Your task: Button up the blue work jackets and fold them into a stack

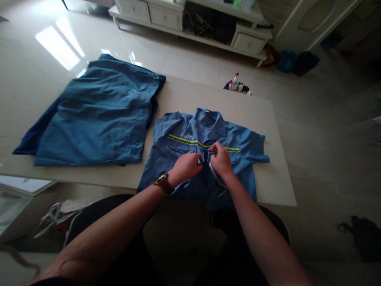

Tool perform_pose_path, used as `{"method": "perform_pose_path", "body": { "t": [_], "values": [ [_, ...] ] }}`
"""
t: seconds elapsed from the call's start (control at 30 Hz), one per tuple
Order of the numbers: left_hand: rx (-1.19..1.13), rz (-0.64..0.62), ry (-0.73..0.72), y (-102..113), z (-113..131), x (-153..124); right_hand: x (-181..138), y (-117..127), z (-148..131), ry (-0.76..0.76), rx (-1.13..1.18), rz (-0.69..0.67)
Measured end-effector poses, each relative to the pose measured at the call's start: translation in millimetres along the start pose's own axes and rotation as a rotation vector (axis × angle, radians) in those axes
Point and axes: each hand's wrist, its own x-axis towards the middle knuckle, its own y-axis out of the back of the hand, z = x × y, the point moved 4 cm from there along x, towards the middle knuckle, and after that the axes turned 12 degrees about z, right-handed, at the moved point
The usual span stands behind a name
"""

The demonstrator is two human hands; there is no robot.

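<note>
A blue short-sleeved work shirt (184, 123) lies front side up, its collar pointing away from me and its hem hanging over the near table edge. A yellow-green and grey stripe runs across its chest, below some pale lettering. Both hands are at the front opening, just under the stripe. My left hand (189, 167), with a watch on the wrist, is closed on the left edge of the opening. Opposite it, my right hand (220, 159) pinches the other edge, where a pale inner strip of cloth shows. Any button between the fingers is too small to make out.
Folded blue garments (104, 111) lie stacked on the left of the pale table (253, 107). Past the far edge stands a bin with plastic bottles (235, 82). A white cabinet (165, 18) lies beyond. A dark object (364, 236) rests on the floor at right.
</note>
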Motion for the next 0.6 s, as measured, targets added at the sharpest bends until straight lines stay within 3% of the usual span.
{"method": "perform_pose_path", "body": {
  "t": [0.13,0.4,0.6],
  "values": [
    [0.113,-0.025,-0.056,-2,-2,-7,-3,6,4,-0.089,-0.080,-0.027],
    [0.196,-0.104,-0.026,-1,-9,-10,-8,-6,13,-0.006,-0.270,-0.099],
    [0.133,-0.006,0.030,7,-17,3,5,-2,8,0.019,0.044,-0.124]
  ]
}}
